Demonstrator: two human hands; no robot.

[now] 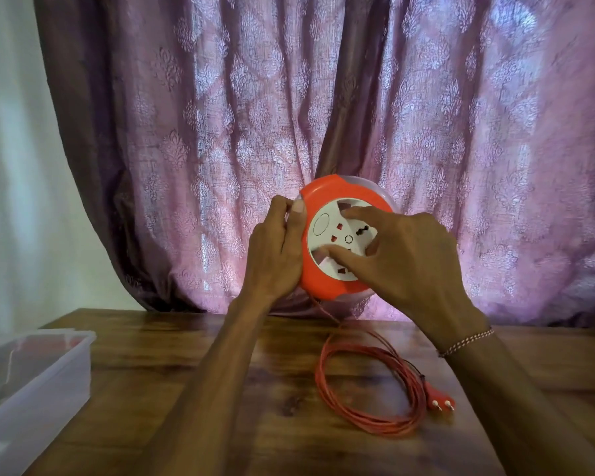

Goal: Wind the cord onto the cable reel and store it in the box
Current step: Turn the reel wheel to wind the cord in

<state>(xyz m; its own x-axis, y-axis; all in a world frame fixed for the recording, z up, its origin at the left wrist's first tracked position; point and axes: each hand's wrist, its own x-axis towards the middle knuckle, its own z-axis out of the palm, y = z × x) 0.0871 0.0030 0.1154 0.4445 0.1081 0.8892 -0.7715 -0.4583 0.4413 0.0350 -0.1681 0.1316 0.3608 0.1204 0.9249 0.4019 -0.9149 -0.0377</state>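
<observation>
I hold a round orange cable reel (327, 280) with a white socket face upright above the table. My left hand (279, 245) grips its left rim. My right hand (406, 255) lies on the white face, fingers spread and pressed into its recesses. An orange cord (368, 389) drops from the reel's underside and lies on the table in a loose coil of several loops. Its orange two-pin plug (438, 400) rests at the coil's right side. A clear plastic box (31, 383) stands at the table's left edge.
The wooden table (186, 355) runs under my arms. A purple patterned curtain (323, 115) hangs right behind the reel. A pale wall (11, 166) is at the left. Something reddish shows dimly through the box's far wall.
</observation>
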